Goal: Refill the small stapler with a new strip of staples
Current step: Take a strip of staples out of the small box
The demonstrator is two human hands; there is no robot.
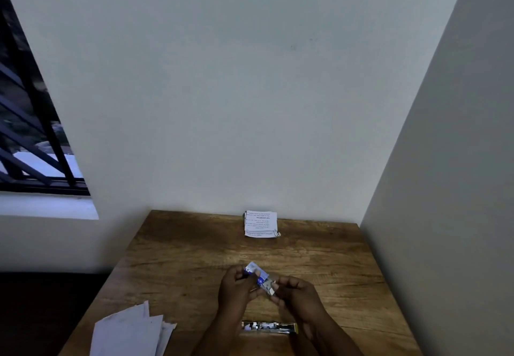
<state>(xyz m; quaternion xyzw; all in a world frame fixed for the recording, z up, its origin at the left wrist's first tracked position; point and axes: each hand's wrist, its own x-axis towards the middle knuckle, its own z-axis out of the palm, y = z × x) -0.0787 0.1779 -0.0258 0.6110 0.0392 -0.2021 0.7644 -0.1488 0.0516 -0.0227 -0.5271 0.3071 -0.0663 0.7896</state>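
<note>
Head view: I see a wooden table [194, 258] in a corner, a window at far left.
Staple box [257, 273]: small, blue and white, held above the table middle, tilted.
Left hand [236, 286]: fingers closed around the box's left end.
Right hand [294, 291]: fingertips pinch the box's right end, where an open flap shows.
Stapler [269, 327]: lies on the near table edge, between my wrists, metal channel visible.
Folded paper [261, 224]: far side, by the wall.
Loose sheets [130, 330]: near left corner.
</note>
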